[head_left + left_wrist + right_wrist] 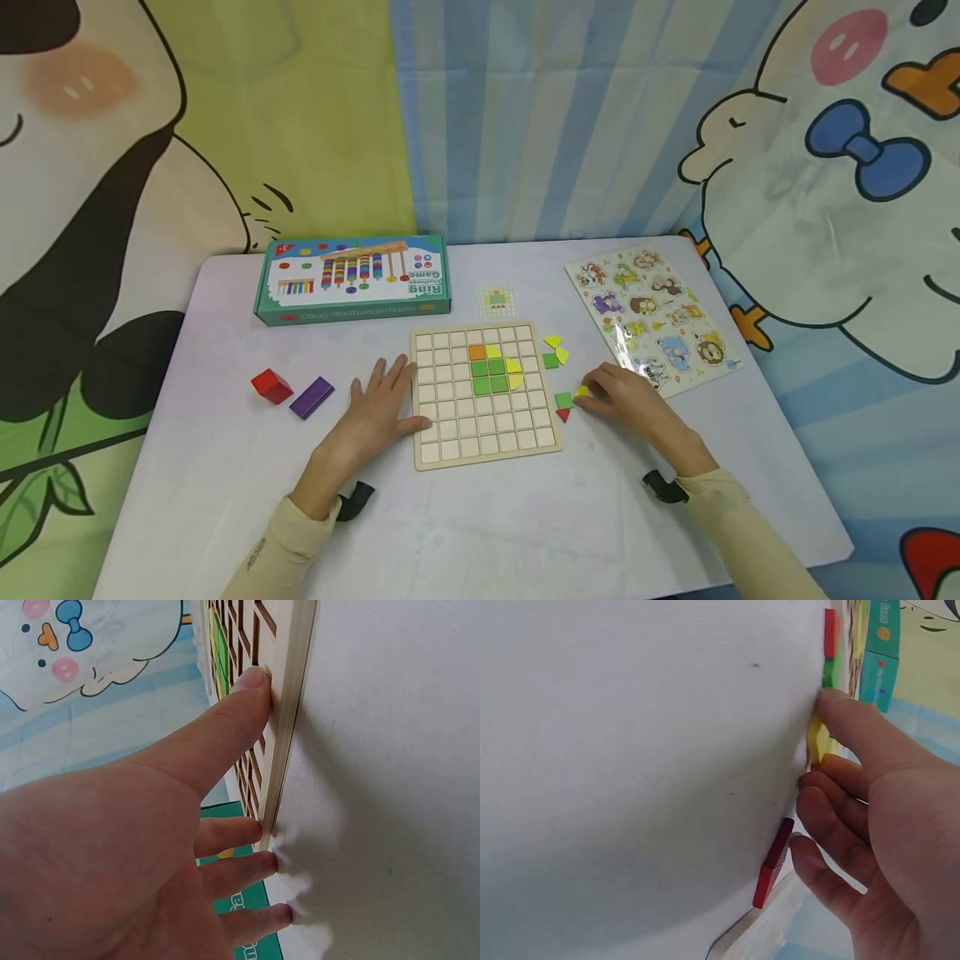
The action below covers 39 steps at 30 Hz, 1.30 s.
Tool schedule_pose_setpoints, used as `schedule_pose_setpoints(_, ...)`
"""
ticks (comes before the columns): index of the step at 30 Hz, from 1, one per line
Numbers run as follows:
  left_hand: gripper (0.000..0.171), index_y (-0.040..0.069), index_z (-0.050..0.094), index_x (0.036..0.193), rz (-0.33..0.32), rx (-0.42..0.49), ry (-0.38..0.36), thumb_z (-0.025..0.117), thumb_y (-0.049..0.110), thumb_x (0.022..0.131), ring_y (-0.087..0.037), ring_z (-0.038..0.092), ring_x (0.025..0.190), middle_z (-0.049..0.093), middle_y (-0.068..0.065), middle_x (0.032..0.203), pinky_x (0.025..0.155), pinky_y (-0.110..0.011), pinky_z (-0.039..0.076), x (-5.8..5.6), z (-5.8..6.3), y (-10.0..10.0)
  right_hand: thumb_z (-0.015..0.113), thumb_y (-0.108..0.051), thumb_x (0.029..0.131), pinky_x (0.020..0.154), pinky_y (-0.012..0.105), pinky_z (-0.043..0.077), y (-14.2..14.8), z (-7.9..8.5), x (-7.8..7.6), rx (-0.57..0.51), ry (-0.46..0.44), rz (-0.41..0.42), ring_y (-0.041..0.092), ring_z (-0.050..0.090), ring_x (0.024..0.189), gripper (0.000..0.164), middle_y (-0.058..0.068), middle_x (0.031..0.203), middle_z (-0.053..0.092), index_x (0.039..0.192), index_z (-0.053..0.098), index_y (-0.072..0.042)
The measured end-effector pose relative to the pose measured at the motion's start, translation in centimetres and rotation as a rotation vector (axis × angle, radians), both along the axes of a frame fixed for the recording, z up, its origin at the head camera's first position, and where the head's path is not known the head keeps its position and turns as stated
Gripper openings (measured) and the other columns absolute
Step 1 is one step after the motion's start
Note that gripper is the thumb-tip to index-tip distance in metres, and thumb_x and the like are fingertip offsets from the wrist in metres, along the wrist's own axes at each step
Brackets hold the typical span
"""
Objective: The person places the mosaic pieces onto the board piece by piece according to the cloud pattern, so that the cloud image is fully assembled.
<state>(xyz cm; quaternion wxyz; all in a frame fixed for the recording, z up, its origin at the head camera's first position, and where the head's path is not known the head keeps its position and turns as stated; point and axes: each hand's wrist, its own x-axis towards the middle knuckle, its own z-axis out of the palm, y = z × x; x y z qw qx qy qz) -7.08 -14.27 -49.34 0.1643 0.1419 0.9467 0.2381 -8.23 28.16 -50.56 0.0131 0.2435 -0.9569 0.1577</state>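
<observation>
Near the middle of the bench, a gridded board is recorded in the head view. Within its back half, an orange square, four green squares and three yellow pieces have been set in cells. Just off its right edge, two loose green pieces, two loose yellow pieces and a red triangle remain unplaced. Behind the back edge, a patterned card is noted. Completion is judged partial.

In the left wrist view, the left hand is found spread, nothing grasped, its thumb rested on the board's rim.

In the right wrist view, a yellow piece is pinched between thumb and fingertip of the right hand; whether it is lifted cannot be determined.
</observation>
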Motion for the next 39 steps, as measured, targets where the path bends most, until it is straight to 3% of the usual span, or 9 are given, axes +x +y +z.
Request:
schedule_pose_setpoints(10, 0.099, 0.006, 0.025, 0.161, 0.01, 0.004, -0.008, 0.078, 0.044, 0.086, -0.05, 0.007, 0.155, 0.018, -0.02, 0.169, 0.111, -0.082, 0.008, 0.1, 0.0, -0.3, 0.089, -0.024, 0.078, 0.064, 0.029, 0.054, -0.1, -0.9, -0.3, 0.041, 0.235, 0.158, 0.011, 0.059, 0.072, 0.03, 0.001, 0.084, 0.066, 0.094, 0.074, -0.004)
schedule_pose_setpoints(16, 0.099, 0.007, 0.025, 0.161, 0.003, 0.0, -0.009, 0.078, 0.045, 0.087, -0.05, 0.007, 0.155, 0.017, -0.02, 0.169, 0.111, -0.082, 0.008, 0.1, -0.1, -0.4, 0.088, -0.021, 0.077, 0.066, 0.031, 0.056, -0.2, -0.5, -0.9, 0.016, 0.253, 0.162, 0.014, 0.064, 0.075, 0.031, 0.005, 0.089, 0.068, 0.096, 0.073, -0.002)
schedule_pose_setpoints(21, 0.099, 0.007, 0.024, 0.161, 0.003, 0.004, -0.014, 0.077, 0.046, 0.087, -0.049, 0.006, 0.155, 0.016, -0.019, 0.169, 0.112, -0.081, 0.007, 0.1, -0.2, -0.4, 0.088, -0.021, 0.078, 0.067, 0.031, 0.057, -1.3, 1.0, -2.2, -0.009, 0.268, 0.173, 0.015, 0.066, 0.077, 0.031, 0.006, 0.09, 0.069, 0.099, 0.072, -0.004)
schedule_pose_setpoints(31, 0.099, 0.006, 0.024, 0.161, 0.003, 0.01, -0.018, 0.077, 0.046, 0.088, -0.048, 0.005, 0.156, 0.015, -0.019, 0.17, 0.112, -0.081, 0.007, 0.0, 0.2, -0.1, 0.085, -0.02, 0.081, 0.065, 0.028, 0.056, -7.4, 3.5, -6.1, -0.04, 0.354, 0.327, 0.016, 0.065, 0.075, 0.028, 0.007, 0.088, 0.069, 0.097, 0.072, -0.002)
schedule_pose_setpoints(39, 0.099, 0.007, 0.023, 0.162, -0.001, 0.008, -0.02, 0.076, 0.047, 0.088, -0.047, 0.005, 0.156, 0.014, -0.017, 0.17, 0.113, -0.08, 0.007, 0.0, 0.0, -0.2, 0.082, -0.027, 0.086, 0.066, 0.027, 0.055, -13.0, 3.7, -8.5, -0.048, 0.307, 0.415, 0.015, 0.062, 0.074, 0.029, 0.006, 0.09, 0.07, 0.101, 0.074, -0.003)
